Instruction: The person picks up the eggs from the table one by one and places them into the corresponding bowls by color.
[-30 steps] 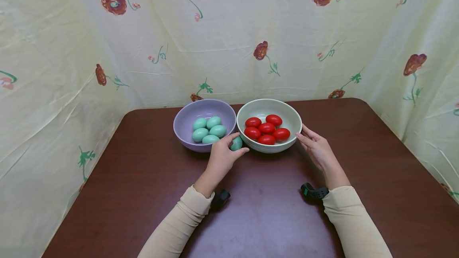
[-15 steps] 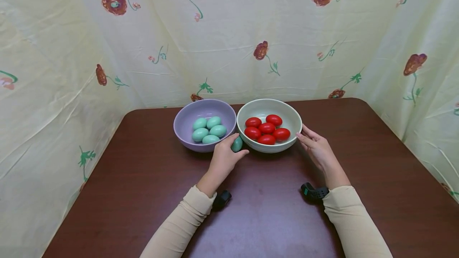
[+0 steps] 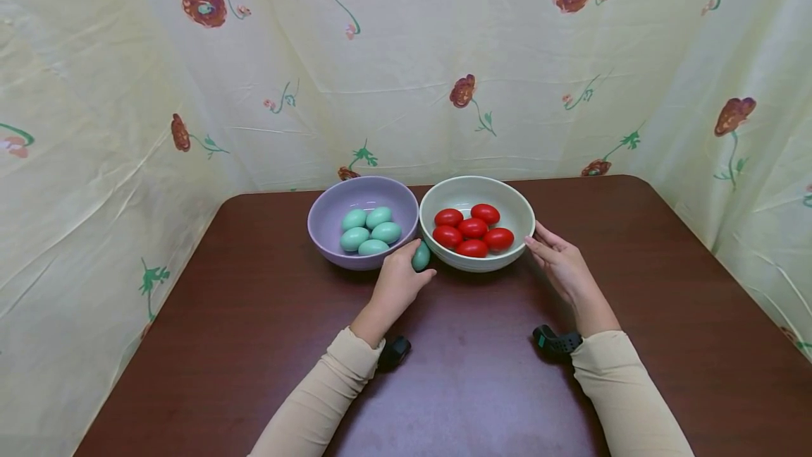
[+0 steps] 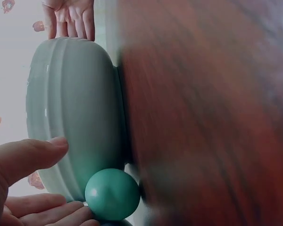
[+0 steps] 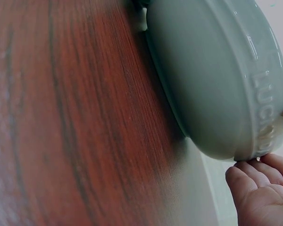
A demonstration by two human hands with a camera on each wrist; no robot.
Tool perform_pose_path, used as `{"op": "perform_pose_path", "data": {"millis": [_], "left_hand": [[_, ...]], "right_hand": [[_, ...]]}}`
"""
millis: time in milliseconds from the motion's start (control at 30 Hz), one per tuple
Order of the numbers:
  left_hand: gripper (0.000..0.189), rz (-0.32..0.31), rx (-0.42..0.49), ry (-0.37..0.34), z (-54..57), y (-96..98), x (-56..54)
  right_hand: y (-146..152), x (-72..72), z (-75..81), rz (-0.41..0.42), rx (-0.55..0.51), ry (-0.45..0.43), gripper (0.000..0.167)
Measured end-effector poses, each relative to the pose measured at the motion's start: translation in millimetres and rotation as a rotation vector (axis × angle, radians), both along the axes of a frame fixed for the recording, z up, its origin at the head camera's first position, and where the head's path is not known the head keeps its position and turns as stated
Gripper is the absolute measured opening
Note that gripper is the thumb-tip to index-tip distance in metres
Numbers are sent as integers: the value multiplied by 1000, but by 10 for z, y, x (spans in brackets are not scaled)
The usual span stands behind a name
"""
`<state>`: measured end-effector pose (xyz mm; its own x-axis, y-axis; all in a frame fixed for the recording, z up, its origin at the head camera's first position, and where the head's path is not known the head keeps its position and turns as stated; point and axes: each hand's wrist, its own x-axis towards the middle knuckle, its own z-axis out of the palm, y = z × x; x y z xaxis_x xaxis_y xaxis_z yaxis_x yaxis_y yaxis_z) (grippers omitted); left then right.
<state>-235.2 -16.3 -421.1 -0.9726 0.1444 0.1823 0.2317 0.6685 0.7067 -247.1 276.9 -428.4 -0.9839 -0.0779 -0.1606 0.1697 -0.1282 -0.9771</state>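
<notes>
A pale green bowl (image 3: pixel 478 263) holds several red eggs (image 3: pixel 472 228). Against its left side stands a purple bowl (image 3: pixel 330 245) with several mint-green eggs (image 3: pixel 354 239) in it. One more green egg (image 3: pixel 421 257) lies outside, in front of where the bowls meet. My left hand (image 3: pixel 396 281) is beside that egg; in the left wrist view its fingertips (image 4: pixel 80 214) are right at the egg (image 4: pixel 112 194), and the thumb stands apart, over the green bowl's side. With nearly straight fingers, my right hand (image 3: pixel 561 266) touches the green bowl's right side, thumb at the rim.
The dark brown wooden table (image 3: pixel 469 372) reaches back to a floral curtain (image 3: pixel 393 76), which also hangs along both sides. Both bowls stand near the table's far edge. Black wrist straps (image 3: pixel 557 341) sit at the sleeve cuffs.
My left hand has shifted slightly right and lower, and the loose green egg shows a little further right. My right hand stays at the green bowl.
</notes>
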Motion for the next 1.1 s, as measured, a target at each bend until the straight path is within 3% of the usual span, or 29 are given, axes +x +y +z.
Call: {"op": "perform_pose_path", "data": {"millis": [433,733,933,1100], "left_hand": [[54,-8,-45,-26,60,-11,-22],[57,-21,-69,-94,98,1,-51],[59,-16,-93,-154,56,-5,-82],[56,-8,-95,-142,-7,-26,-117]], "right_hand": [[19,-24,-27,-2,-37,-1,73],[29,-34,-19,3,-27,-1,74],[20,-40,-18,8,-17,1,73],[17,-42,-23,6,-22,7,74]]}}
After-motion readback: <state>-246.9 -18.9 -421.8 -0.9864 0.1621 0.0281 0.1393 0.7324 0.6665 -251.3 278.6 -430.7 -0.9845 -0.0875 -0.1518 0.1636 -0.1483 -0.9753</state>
